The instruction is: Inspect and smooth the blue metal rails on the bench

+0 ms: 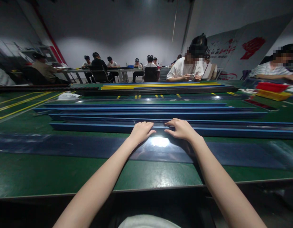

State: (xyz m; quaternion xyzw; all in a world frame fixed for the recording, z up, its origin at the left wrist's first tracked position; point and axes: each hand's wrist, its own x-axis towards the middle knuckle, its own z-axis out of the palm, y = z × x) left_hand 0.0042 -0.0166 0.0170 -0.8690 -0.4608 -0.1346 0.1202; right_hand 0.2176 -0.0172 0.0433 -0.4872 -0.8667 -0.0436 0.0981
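A long blue U-shaped channel (89,127) lies crosswise on the green table in front of me. My left hand (142,131) curls over its near side near the middle, fingers over the top and thumb toward me. A short gap to the right, my right hand (181,129) grips the same channel, its thumb pointing at the left one. Some fingertips are hidden behind the channel's wall. Between my forearms and below the hands, a flat, clear bluish plastic strip (65,145) stretches across the table and reflects a bright light.
More blue channels (156,115) lie parallel behind. Farther off are yellow and black strips (165,86), a white packet (65,96), and red and yellow trays (273,91). A person (184,68) sits across the green table (65,177); others work at tables behind.
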